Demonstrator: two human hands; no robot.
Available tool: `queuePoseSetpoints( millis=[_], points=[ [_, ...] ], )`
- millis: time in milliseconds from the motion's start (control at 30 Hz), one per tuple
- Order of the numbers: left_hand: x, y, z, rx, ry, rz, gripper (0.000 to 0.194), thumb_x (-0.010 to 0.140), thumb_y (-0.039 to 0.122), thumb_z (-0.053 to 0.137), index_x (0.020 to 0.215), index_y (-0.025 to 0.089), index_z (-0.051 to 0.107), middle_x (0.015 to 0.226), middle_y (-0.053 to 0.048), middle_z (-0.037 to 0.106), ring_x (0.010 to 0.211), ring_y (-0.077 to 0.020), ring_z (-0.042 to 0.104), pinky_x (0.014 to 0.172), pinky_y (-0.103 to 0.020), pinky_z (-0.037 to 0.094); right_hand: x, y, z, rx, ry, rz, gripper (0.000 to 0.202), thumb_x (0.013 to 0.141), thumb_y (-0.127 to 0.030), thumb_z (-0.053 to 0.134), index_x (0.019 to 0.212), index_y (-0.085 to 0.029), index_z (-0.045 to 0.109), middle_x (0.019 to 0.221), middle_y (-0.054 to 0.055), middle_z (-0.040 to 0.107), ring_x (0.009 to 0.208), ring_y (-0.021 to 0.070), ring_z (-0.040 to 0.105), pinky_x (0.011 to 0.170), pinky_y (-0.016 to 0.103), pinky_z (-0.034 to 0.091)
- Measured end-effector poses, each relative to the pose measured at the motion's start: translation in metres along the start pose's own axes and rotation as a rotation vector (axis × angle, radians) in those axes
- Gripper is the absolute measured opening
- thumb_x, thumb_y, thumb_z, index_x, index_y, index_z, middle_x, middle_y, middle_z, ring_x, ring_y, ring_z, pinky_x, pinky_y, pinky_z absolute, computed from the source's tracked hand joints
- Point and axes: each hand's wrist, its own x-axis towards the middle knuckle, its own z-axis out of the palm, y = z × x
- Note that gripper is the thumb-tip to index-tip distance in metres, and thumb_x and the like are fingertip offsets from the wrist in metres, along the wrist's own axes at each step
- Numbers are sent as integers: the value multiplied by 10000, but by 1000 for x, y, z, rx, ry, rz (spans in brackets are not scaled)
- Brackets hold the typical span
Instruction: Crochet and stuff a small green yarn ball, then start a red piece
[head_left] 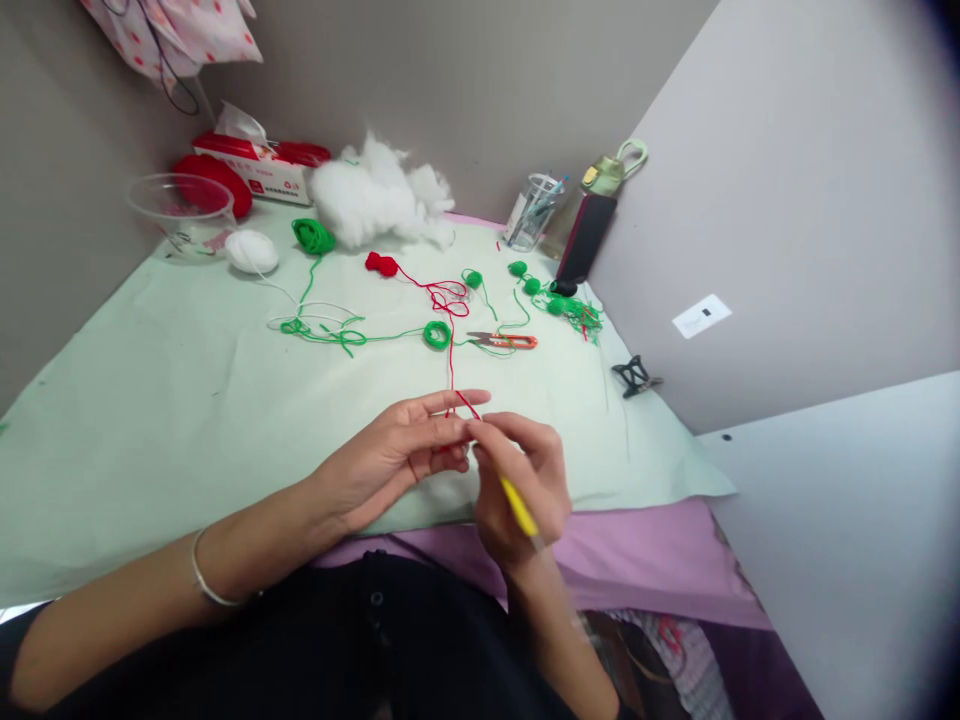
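My left hand (pixel 409 440) pinches red yarn (pixel 451 370), which runs over the index finger and up the table to a small red bundle (pixel 382 264). Held like a pen in my right hand (pixel 525 475) is a crochet hook (pixel 519 508) with a yellow handle; its far end is blurred. Both hands' fingertips meet at the yarn, and the hook's tip is hidden there. Beyond the hands lie orange-handled thread snips (pixel 506 341), a green yarn ring (pixel 437 335) and a small green ball (pixel 472 279).
White stuffing (pixel 379 195), a tissue box (pixel 262 172), a clear plastic tub (pixel 184 215), white yarn (pixel 252 251) and green yarn (pixel 313 236) stand at the back. Rightward are a cup of pens (pixel 534 212), a bottle (pixel 600 195), green pieces (pixel 555 305) and a black clip (pixel 636 376) by the wall.
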Motion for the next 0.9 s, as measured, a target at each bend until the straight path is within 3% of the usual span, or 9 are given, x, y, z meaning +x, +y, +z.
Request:
queuePoseSetpoints(
  millis=[67, 133, 200, 300, 433, 533, 633, 767, 900],
  points=[
    [1, 2, 0, -30, -4, -30, 333, 851, 170, 769, 1184, 154, 759, 840, -13, 670, 712, -67, 603, 766, -205, 514, 6, 0, -1, 184, 56, 182, 245, 992, -147, 534, 1090, -254, 731, 931, 52, 695, 802, 180, 680, 677, 352, 584],
    [2, 3, 0, -4, -10, 32, 296, 847, 185, 781, 1143, 171, 776, 814, 5, 653, 707, -66, 617, 755, -193, 513, 12, 0, -1, 403, 100, 341, 232, 1018, -188, 490, 1008, -233, 718, 850, 30, 664, 675, 147, 631, 601, 322, 544],
    [2, 2, 1, 46, -23, 112, 290, 825, 191, 804, 1114, 197, 784, 824, 18, 654, 720, -73, 630, 750, -196, 511, 16, 1, 1, 514, 79, 400, 206, 1015, -220, 518, 980, -230, 720, 883, 36, 688, 705, 149, 644, 603, 311, 538],
    [2, -2, 2, 126, -40, 187, 283, 806, 163, 815, 1082, 220, 794, 812, 29, 666, 745, -80, 631, 782, -205, 501, 18, 2, 4, 490, 13, 385, 176, 996, -207, 573, 1017, -241, 745, 969, 47, 746, 862, 177, 692, 691, 323, 570],
    [3, -5, 3, 196, 1, 223, 307, 820, 205, 819, 1126, 217, 792, 819, 21, 679, 796, -95, 621, 822, -223, 484, 13, -1, 3, 424, -8, 350, 226, 1000, -151, 552, 1059, -255, 743, 949, 25, 743, 809, 153, 690, 690, 310, 583],
    [4, -6, 4, 145, 49, 229, 368, 805, 249, 843, 1164, 204, 778, 782, 14, 688, 764, -104, 610, 784, -235, 481, 6, -2, 4, 197, -31, 166, 288, 961, -99, 605, 1137, -278, 747, 1025, 44, 733, 924, 181, 712, 765, 339, 613],
    [5, -7, 3, 24, 36, 120, 402, 785, 266, 862, 1168, 180, 777, 843, -20, 723, 794, -113, 636, 814, -244, 507, 1, 0, 5, 23, 21, 5, 387, 929, -82, 648, 1225, -318, 731, 1121, 62, 721, 984, 202, 712, 787, 358, 623],
    [5, -2, 0, -59, 43, 3, 302, 781, 203, 854, 1077, 163, 814, 811, -13, 711, 702, -68, 627, 765, -193, 517, 6, 2, 0, 281, 89, 252, 270, 980, -123, 574, 1107, -277, 755, 929, 30, 710, 790, 154, 687, 695, 324, 586],
    [4, -2, -1, 35, 18, 128, 220, 809, 203, 829, 1029, 199, 822, 763, 22, 672, 689, -65, 633, 727, -178, 503, 14, 2, -2, 607, 110, 467, 191, 1002, -202, 566, 995, -246, 751, 878, 17, 697, 682, 123, 642, 614, 286, 542]
  ],
)
